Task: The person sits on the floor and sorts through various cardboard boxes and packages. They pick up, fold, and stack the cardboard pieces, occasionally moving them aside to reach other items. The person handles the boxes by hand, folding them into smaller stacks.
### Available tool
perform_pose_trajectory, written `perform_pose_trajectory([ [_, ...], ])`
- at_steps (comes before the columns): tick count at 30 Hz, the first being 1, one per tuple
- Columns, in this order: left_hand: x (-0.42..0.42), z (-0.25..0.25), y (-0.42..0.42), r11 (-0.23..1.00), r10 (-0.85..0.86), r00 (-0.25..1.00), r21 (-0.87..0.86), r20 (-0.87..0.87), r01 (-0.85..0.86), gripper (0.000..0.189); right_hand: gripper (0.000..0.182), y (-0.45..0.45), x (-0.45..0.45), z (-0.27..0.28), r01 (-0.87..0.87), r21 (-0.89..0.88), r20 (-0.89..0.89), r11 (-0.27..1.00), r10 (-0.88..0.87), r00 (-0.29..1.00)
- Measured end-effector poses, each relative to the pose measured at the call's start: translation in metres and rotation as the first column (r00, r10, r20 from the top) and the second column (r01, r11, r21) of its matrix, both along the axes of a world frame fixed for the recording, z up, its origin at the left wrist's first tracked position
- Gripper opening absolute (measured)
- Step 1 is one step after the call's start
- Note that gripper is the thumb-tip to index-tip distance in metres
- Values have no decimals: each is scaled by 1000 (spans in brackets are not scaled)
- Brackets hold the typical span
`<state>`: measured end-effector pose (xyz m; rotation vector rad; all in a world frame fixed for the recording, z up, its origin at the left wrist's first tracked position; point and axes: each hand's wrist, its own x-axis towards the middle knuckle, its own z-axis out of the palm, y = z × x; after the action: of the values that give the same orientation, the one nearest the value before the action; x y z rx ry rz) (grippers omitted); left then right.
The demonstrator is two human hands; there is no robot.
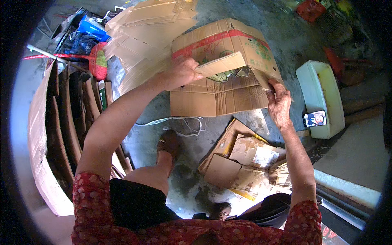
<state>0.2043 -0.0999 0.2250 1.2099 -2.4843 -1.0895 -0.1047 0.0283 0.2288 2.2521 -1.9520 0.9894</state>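
Observation:
Before me is a brown cardboard box (pixel 196 102) with a red band and green print. It lies partly collapsed, with its open side towards me. My left hand (pixel 185 73) grips one end of its raised upper flap (pixel 221 65). At the box's right side, my right hand (pixel 279 102) pinches another flap (pixel 262 80) between thumb and fingers. Under the raised flap, a patch of dark green printed material (pixel 225 76) shows inside the box; what it is I cannot tell.
Flattened cardboard sheets (pixel 147 33) lie behind the box. Upright cardboard pieces (pixel 65 113) fill a large carton at left, near a broom (pixel 98 61). More flattened cardboard (pixel 223 171) and a white strap (pixel 162 121) lie near my feet. A phone (pixel 315 118) rests against a pale foam box (pixel 312 82).

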Motion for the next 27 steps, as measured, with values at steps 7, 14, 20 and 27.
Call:
perform_pose_trajectory([
  [7,-38,-12,44,970,-148,989,-196,-13,142,21,42,70,40,-43,-451,118,-255,885,465,848],
  [14,-69,-11,110,987,-100,975,104,-197,123,14,42,-6,32,-195,51,437,-128,898,5,992],
  [20,-52,-5,131,978,-127,984,151,-124,145,17,41,-27,79,-189,34,394,-182,918,42,983],
  [27,-35,-27,132,903,-366,927,273,85,332,31,41,-14,78,-189,8,519,-57,855,25,998],
])
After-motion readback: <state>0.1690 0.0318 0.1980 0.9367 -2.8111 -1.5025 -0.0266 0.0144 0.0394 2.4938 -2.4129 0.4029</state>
